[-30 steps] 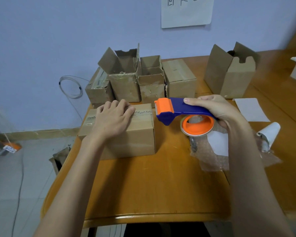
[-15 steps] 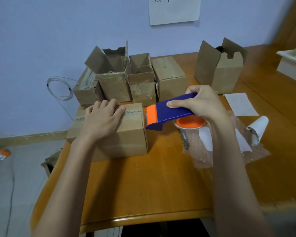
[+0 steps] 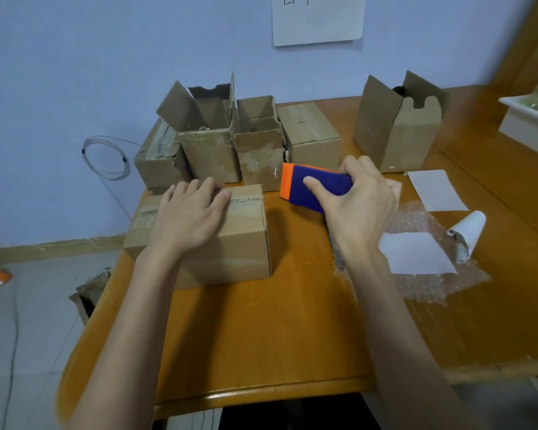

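Much of the tape dispenser (image 3: 314, 189) is hidden by the right hand (image 3: 357, 209). Only its blue body and orange front end are seen, and the roll cannot be made out. Whether it rests on the table (image 3: 277, 336) cannot be told. The taped seam along the top of the closed box (image 3: 230, 252) is partly covered by the left hand (image 3: 190, 215). A white tray (image 3: 525, 122) is cut off at the right border, and its contents are blurred. The sheet on the wall (image 3: 317, 20) is cut off at the top.

The left hand is laid flat, palm down, on the closed box, with the fingers straight, close together and pointed toward the far edge. The right hand is wrapped round the dispenser, the thumb pressed across the blue side and the fingers curled over the top. The dispenser is held just beyond the box's far right corner, with the orange end turned toward the box. The box is stood near the left edge of the table. Bubble wrap (image 3: 432, 283) is spread beneath the right wrist.
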The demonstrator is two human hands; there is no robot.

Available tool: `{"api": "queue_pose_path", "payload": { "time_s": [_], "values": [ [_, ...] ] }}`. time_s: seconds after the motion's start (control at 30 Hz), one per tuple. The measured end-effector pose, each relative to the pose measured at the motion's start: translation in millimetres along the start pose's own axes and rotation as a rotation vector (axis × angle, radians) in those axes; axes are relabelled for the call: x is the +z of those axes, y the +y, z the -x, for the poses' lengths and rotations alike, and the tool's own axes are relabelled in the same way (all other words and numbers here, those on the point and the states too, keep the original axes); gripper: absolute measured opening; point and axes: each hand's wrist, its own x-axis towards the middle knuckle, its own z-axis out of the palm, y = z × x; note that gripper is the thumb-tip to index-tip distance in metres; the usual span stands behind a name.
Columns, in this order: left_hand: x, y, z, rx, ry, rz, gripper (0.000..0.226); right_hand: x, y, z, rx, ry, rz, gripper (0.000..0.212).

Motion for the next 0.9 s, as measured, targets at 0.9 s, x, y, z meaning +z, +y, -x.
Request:
{"api": "queue_pose_path", "payload": {
  "time_s": [0.9],
  "values": [
    [12.0, -31.8, 64.6, -0.539, 0.593, 0.846, 0.035, 0.3, -86.2, 56.2, 0.347, -0.811, -0.615, 0.069]
  ]
}}
